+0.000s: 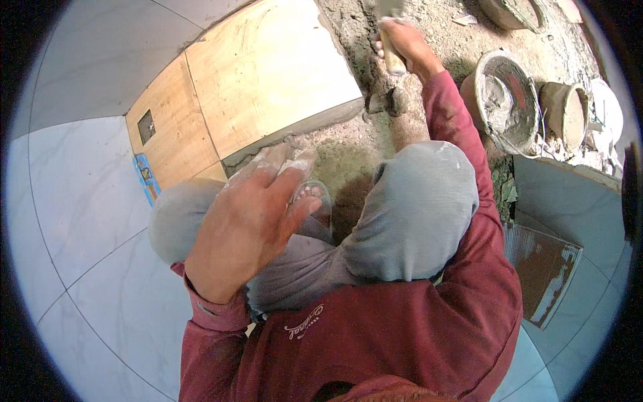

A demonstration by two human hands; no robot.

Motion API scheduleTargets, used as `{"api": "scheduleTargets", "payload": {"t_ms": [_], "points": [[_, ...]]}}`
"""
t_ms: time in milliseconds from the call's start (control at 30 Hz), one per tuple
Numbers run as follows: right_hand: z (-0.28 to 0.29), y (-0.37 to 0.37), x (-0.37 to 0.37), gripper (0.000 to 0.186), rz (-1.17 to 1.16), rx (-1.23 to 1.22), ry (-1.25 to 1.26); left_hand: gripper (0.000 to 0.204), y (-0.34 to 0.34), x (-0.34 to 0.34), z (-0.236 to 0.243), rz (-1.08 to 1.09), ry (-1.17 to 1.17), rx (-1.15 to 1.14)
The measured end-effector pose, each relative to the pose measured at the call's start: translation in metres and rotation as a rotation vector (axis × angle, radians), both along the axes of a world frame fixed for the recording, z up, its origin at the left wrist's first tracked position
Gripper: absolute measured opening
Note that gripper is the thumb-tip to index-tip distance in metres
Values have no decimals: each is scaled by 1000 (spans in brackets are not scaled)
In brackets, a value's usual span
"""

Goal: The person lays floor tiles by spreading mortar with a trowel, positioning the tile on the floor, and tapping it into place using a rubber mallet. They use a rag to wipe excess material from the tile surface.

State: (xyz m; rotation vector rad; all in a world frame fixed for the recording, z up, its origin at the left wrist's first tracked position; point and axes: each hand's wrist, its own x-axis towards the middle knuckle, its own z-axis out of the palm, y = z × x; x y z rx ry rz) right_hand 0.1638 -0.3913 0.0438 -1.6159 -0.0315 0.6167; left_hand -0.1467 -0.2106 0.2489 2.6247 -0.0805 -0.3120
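Observation:
My right hand (410, 45) reaches far forward and grips a trowel (394, 63) by its pale wooden handle. The trowel's grey blade, cut off by the top edge, is over rough mortar (355, 40) beside the wood-look tiles (268, 67). Held above my left knee, my left hand (248, 211) has nothing in it that I can see. Its fingers, whitened with dust, stretch forward with the thumb apart, near the tiles' front edge. Damp grey mortar (345, 157) covers the ground between my feet.
On the rubble at right stand a mortar-smeared bucket (506, 100), a smaller bucket (566, 117) and, farther back, a basin (512, 12). A blue-edged piece (145, 175) lies by the tiles' left side. Pale marbled tiles (87, 194) spread leftward. A brown ridged panel (542, 271) lies at lower right.

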Motion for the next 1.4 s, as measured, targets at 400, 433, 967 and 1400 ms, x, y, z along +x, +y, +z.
{"api": "scheduleTargets", "payload": {"t_ms": [400, 433, 967, 1400], "points": [[-7, -77, -139, 37, 205, -143, 336, 35, -7, 5, -3, 40, -11, -84], [-11, -98, -147, 34, 138, -102, 445, 35, -8, 6, 0, 43, -12, -82], [-85, -106, 6, 48, 311, -793, -561, 48, -22, 24, 3, 58, 263, 36], [-45, -134, -70, 53, -53, -706, -474, 49, -5, 13, -2, -38, 134, -26]]}}
